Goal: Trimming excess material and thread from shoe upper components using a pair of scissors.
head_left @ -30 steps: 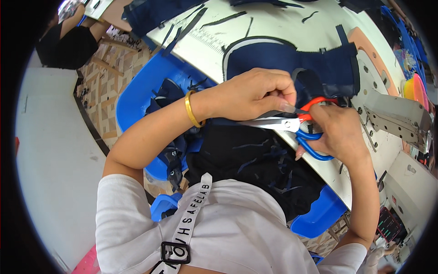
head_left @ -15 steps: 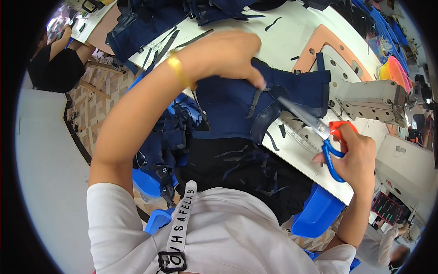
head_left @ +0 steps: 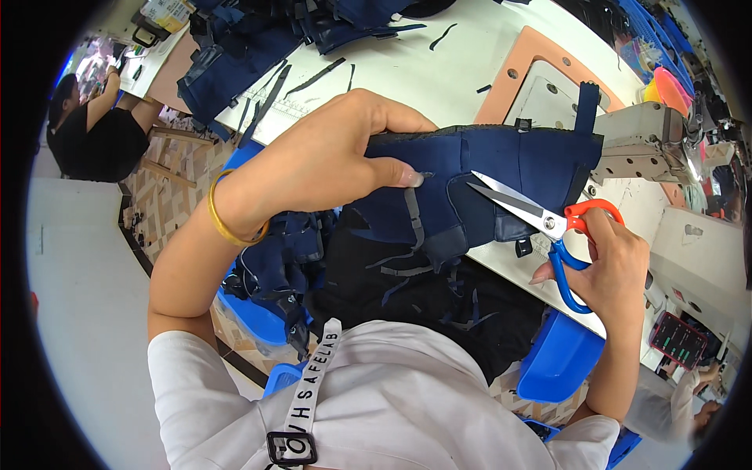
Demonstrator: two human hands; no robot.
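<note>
My left hand (head_left: 345,157) grips the upper left of a navy fabric piece (head_left: 493,157), its thumb pressed on the face of the cloth and the fingers behind. A narrow dark trimming strip (head_left: 413,219) hangs just below that thumb. In my right hand (head_left: 607,270) is a pair of scissors (head_left: 552,225) with one red and one blue handle loop. Their blades are slightly parted and point left across the fabric's front; whether they touch it I cannot tell. Cut scraps (head_left: 470,317) lie on the black cloth over my lap.
A white worktable (head_left: 439,70) carries a pile of navy pieces (head_left: 235,70) and several loose strips. At right stands a sewing machine (head_left: 642,145). Blue bins (head_left: 560,356) sit below the table edge. Another person (head_left: 98,129) sits at far left; a phone (head_left: 677,339) is at lower right.
My left hand has moved down and left, and the fabric is lifted and turned. The scissors' blades have parted and point at another part of it. The trimming strip hangs lower.
</note>
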